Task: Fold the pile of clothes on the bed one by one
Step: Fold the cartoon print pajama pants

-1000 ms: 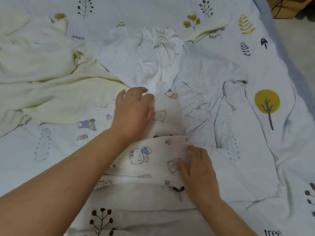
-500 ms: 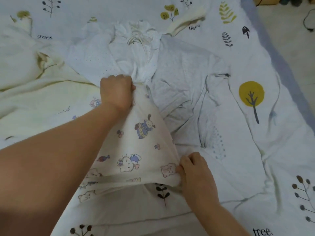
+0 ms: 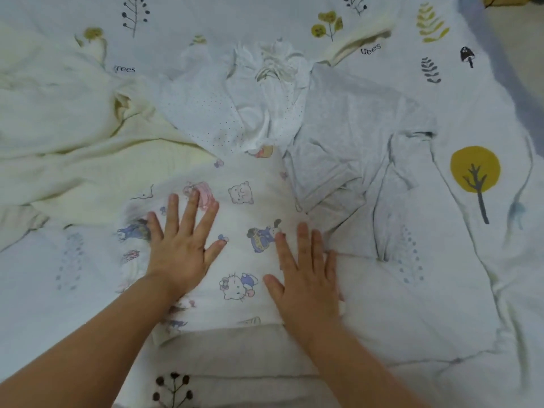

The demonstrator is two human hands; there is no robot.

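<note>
Near edge, bottom center: bedsheet (image 3: 441,304) w/ tree/plant print, dark sprig motif at the bottom edge. Both forearms come in from bottom of frame.

Center: cartoon-print cloth (image 3: 250,207) lies flat on the sheet, white w/ small character prints. Left hand (image 3: 179,245) on its left part, palm down, fingers straight and spread, pressing the fabric. Right hand (image 3: 306,275) on its right edge, palm down, fingers straight and close together, also pressing flat. Neither hand pinches anything.

Left of frame, mid to upper: cream garment (image 3: 73,142), crumpled, touching the cartoon cloth's upper left edge.

Above center: white dotted garment (image 3: 206,113), bunched, w/ gathered white fabric at its top; it meets the cartoon cloth's top edge.

Right of center: grey garment (image 3: 353,128), wrinkled, just beside the cartoon cloth's right side.

Far, upper right: cream sleeve (image 3: 362,39) lying diagonally on the sheet. Top right corner: floor strip (image 3: 518,39) past bed edge.
</note>
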